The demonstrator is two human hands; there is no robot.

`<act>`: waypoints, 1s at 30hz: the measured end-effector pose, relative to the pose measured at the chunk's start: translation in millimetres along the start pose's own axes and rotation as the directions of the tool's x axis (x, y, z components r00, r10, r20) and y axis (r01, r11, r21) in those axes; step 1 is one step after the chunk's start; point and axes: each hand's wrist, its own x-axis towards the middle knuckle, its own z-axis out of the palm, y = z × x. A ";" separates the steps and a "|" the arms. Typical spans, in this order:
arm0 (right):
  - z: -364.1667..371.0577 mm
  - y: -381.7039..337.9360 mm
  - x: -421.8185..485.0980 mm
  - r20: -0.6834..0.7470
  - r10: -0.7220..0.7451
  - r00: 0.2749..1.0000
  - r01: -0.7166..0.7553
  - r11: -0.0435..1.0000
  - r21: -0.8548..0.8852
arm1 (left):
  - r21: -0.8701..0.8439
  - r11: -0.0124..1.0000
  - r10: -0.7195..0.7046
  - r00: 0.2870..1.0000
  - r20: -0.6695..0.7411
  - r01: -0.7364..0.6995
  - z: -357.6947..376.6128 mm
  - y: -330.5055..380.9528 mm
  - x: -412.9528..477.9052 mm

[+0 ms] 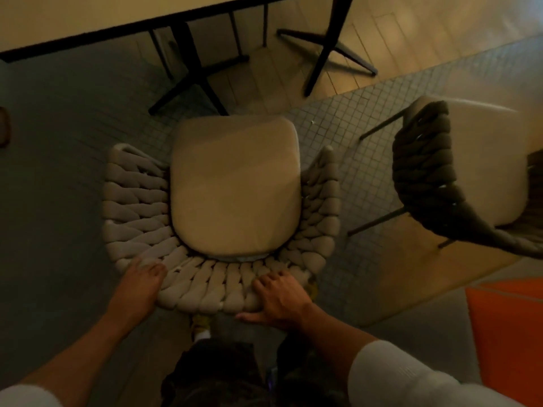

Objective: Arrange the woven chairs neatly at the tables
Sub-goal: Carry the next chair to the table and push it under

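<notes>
A light woven chair (pixel 132 201) with a beige seat cushion (pixel 235 183) stands right below me, its open front facing the table (pixel 97 13) at the top. My left hand (pixel 144 283) grips the left part of the woven backrest rim. My right hand (pixel 279 298) grips the right part of the same rim, thumb under its outer edge. A second, darker woven chair (pixel 423 171) with a pale cushion stands to the right, turned at an angle.
Black table legs with cross feet (pixel 191 77) stand under the table ahead; another black pedestal base (pixel 329 45) is further right. The floor is small grey mosaic tile, wooden boards beyond. An orange patch (pixel 505 324) lies at the lower right.
</notes>
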 end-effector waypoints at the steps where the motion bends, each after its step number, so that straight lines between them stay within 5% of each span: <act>1: 1.2 5.6 1.1 0.020 -0.049 0.999 0.049 0.999 -0.023 | -0.017 1.000 -0.024 0.997 -0.078 0.023 5.1 6.2 -0.7; 6: 4.5 15.2 4.3 0.056 -0.170 0.984 0.173 0.983 -0.056 | 0.010 0.994 -0.108 0.968 -0.227 0.113 17.0 12.9 -2.8; 11: 14.4 23.9 6.3 0.085 -0.229 0.970 0.238 0.965 -0.112 | -0.020 0.994 -0.111 0.990 -0.087 0.110 26.1 23.5 -6.3; 24: -26.5 120.4 -8.8 0.230 -0.358 0.905 0.406 0.887 -0.220 | -0.221 0.957 -0.218 0.968 -0.128 0.186 15.5 136.4 -8.8; 30: -20.8 127.2 -18.8 0.186 -0.403 0.896 0.441 0.855 -0.274 | -0.285 0.945 -0.212 0.962 -0.171 0.158 29.1 156.6 -23.1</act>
